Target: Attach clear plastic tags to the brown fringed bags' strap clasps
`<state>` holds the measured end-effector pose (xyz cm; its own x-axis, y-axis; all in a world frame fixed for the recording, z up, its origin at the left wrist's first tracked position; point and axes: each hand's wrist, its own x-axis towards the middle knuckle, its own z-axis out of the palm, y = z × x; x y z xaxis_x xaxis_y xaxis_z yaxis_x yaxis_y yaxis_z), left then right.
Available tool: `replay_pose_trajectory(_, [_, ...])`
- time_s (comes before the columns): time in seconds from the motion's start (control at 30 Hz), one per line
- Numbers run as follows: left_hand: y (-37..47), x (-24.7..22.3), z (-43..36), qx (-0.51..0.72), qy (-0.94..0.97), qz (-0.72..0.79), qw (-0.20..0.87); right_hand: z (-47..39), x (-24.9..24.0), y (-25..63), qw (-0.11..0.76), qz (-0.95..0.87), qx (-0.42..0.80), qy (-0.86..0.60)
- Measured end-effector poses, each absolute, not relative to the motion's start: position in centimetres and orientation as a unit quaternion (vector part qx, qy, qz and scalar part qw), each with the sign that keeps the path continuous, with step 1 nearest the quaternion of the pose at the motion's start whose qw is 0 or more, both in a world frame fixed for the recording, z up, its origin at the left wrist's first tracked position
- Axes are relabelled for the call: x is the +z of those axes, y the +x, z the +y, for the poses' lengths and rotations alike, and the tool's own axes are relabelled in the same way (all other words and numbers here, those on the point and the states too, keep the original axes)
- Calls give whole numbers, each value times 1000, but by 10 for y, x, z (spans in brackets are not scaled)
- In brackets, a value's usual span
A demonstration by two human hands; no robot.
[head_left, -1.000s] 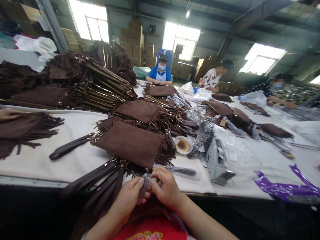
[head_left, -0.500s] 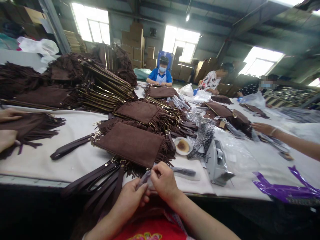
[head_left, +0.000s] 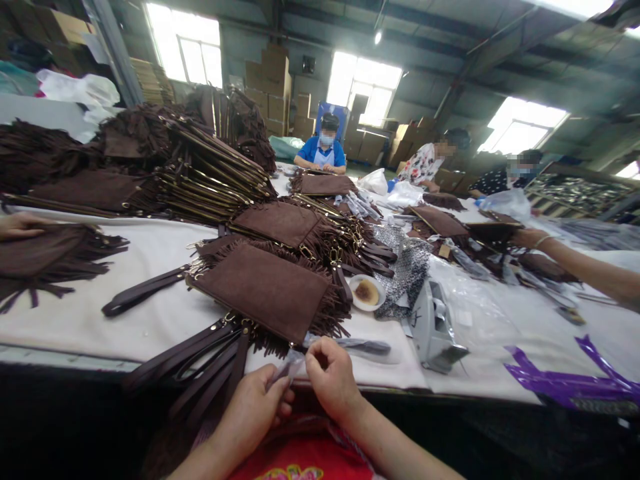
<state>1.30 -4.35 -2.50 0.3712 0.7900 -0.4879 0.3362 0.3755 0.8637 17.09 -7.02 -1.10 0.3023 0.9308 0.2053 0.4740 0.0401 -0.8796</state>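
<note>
Near the table's front edge, my left hand (head_left: 263, 399) pinches thin clear plastic wrap (head_left: 294, 363) between thumb and fingers. Just right of it, my right hand (head_left: 331, 370) is curled with thumb and index together; whatever lies in its pinch is too small to make out. Beyond my hands lies a dark brown fringed pouch (head_left: 263, 287) on top of others. Several brown wrist straps (head_left: 200, 353) hang from the pile over the edge. Beside my right hand a strap in clear plastic (head_left: 363, 346) rests on the cloth.
A white dish (head_left: 367, 292) and a grey tape dispenser (head_left: 437, 327) stand right of the pouches. Purple plastic (head_left: 565, 373) lies at the right. Tall pouch stacks (head_left: 210, 173) rise at the back left. Another person's hand (head_left: 533, 238) reaches in from the right, another hand (head_left: 23, 225) from the left.
My hands have moved slightly apart, the left one down and left. At the right, the other person's hand has lifted a brown pouch. One hand at the far left has left the view.
</note>
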Motion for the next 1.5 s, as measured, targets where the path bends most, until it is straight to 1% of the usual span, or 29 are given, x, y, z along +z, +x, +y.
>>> replay_pose_trajectory(0.1, [13,-26,-46,173,535,540,627,-70,-11,174,479,-562,215,-639])
replay_pose_trajectory(0.2, [12,-28,-47,181,579,532,591,-65,-8,174,448,-563,231,-654])
replay_pose_trajectory(0.33, [8,-27,-46,189,682,514,484,-56,-1,169,367,-597,210,-682])
replay_pose_trajectory(0.4, [6,-24,-47,185,713,514,439,-55,1,166,346,-623,192,-675])
replay_pose_trajectory(0.43, [6,-23,-47,181,717,514,434,-54,0,164,346,-638,181,-664])
replay_pose_trajectory(0.53, [6,-21,-48,174,707,511,457,-54,-5,162,360,-660,130,-647])
replay_pose_trajectory(0.63, [8,-22,-48,179,676,509,502,-53,-13,162,361,-639,101,-671])
replay_pose_trajectory(0.8, [11,-19,-40,145,588,504,616,-51,-16,167,370,-612,143,-684])
replay_pose_trajectory(0.97, [18,-6,-20,151,514,490,687,-51,-13,175,390,-610,211,-657])
replay_pose_trajectory(1.07, [22,-2,-16,166,460,492,720,-55,-12,184,437,-620,194,-622])
replay_pose_trajectory(1.13, [23,-2,-16,175,426,489,741,-60,-10,191,446,-661,163,-580])
replay_pose_trajectory(1.23, [22,-4,-18,190,392,467,770,-67,-6,197,390,-749,122,-522])
replay_pose_trajectory(1.33, [21,-6,-19,198,380,444,787,-66,-3,194,314,-799,74,-508])
replay_pose_trajectory(1.43, [21,-7,-21,196,392,447,780,-60,-3,188,288,-814,37,-502])
replay_pose_trajectory(1.5, [20,-8,-23,205,443,460,741,-55,-4,185,285,-819,29,-497])
